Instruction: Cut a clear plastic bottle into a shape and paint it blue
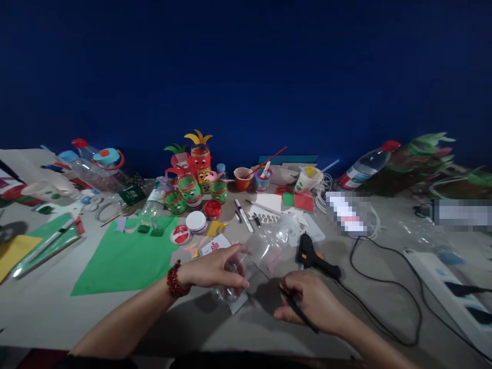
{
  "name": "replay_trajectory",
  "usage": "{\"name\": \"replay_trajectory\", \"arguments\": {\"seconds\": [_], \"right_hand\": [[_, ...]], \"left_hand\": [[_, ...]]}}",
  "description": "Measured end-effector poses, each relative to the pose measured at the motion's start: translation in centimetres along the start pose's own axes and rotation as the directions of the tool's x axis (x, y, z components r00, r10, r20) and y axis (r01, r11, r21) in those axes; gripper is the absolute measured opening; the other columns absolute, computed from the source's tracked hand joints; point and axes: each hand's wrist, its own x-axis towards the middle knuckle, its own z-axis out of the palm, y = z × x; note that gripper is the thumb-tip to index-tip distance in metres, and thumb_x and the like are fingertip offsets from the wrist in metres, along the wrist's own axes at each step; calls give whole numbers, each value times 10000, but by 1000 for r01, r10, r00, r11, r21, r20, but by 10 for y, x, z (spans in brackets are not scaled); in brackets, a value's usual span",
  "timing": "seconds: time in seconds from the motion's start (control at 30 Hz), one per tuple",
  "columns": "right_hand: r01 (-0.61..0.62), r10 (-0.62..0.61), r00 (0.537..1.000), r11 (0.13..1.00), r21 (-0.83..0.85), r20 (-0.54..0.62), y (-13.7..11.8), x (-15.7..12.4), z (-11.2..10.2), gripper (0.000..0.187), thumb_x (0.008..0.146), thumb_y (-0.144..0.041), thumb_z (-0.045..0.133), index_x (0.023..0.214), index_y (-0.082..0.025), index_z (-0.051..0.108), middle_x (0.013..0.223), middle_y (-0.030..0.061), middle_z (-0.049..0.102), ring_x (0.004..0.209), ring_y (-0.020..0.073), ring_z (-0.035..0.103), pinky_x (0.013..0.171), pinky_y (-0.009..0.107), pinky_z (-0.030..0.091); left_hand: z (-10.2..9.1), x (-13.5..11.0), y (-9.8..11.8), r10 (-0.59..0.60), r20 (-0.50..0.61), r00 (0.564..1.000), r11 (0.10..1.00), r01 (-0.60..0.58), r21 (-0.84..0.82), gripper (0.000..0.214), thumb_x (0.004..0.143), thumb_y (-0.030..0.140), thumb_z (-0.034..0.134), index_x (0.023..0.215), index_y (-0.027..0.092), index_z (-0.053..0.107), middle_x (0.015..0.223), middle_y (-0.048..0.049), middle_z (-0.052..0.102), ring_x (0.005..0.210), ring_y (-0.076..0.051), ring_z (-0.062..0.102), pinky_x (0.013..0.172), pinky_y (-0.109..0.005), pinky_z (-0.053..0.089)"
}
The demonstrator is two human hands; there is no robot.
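Note:
My left hand (219, 269), with a red bead bracelet at the wrist, curls its fingers around a clear plastic bottle piece (226, 293) above the table. My right hand (309, 302) grips a slim knife-like tool (300, 310) with a black handle. Its thin grey metal end points up and left toward the plastic, and I cannot tell whether it touches. Another clear plastic bottle part (272, 236) lies just beyond my hands. Under the left hand, a white card with a red pattern (216, 245) shows in part.
A black glue gun (317, 259) lies right of centre, its cable running toward a white power strip (449, 297). Green paper (123, 256) covers the left. Decorated bottle figures (200, 159), paint jars (196, 222), paper cups (243, 179) and a red-capped bottle (365, 166) stand behind.

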Motion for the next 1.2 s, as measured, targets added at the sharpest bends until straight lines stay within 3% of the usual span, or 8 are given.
{"name": "replay_trajectory", "arguments": {"seconds": [0.23, 0.5, 0.63, 0.93, 1.2], "right_hand": [[-25, 26, 996, 1000, -18, 81, -7, 4, -8, 625, 681, -808, 625, 598, -188, 615, 574, 18, 597, 539, 145, 514, 525, 250, 297], [-49, 59, 992, 994, -93, 108, -6, 7, -9, 623, 667, -801, 637, 677, -179, 661, 675, 67, 665, 617, 201, 589, 561, 276, 324], [-52, 62, 991, 995, -87, 118, -5, 9, -10, 577, 697, -761, 642, 684, -184, 644, 681, 56, 656, 614, 188, 576, 562, 269, 316], [-83, 83, 996, 996, -13, 32, 5, 4, 0, 608, 760, -735, 601, 530, -197, 437, 516, -39, 415, 510, 108, 375, 503, 243, 231], [-46, 47, 999, 999, 9, -14, 10, 3, 0, 669, 767, -785, 554, 484, -193, 423, 485, -47, 363, 489, 100, 318, 472, 247, 213]], "left_hand": [[3, -1, 12, 48, -73, 996, 922, -16, 387, 677, 768, 445, 753, 1331, 212, 456, 937, -39, 687, 781, -178, 640, 661, -269, 491], [10, 6, 13, 56, -82, 995, 877, -10, 481, 730, 750, 491, 738, 1351, 198, 444, 919, -47, 693, 727, -183, 628, 643, -288, 478], [11, 8, 12, 46, -68, 997, 899, -11, 438, 707, 749, 489, 739, 1329, 196, 461, 885, -30, 688, 705, -171, 621, 623, -277, 480], [11, 7, 3, 17, -85, 996, 986, -2, 169, 628, 778, 444, 745, 1285, 206, 461, 963, -51, 674, 696, -162, 679, 589, -265, 505], [18, 10, -7, 23, -116, 993, 999, -27, -33, 563, 770, 419, 758, 1212, 203, 484, 967, -39, 631, 694, -160, 690, 632, -304, 537]]}}
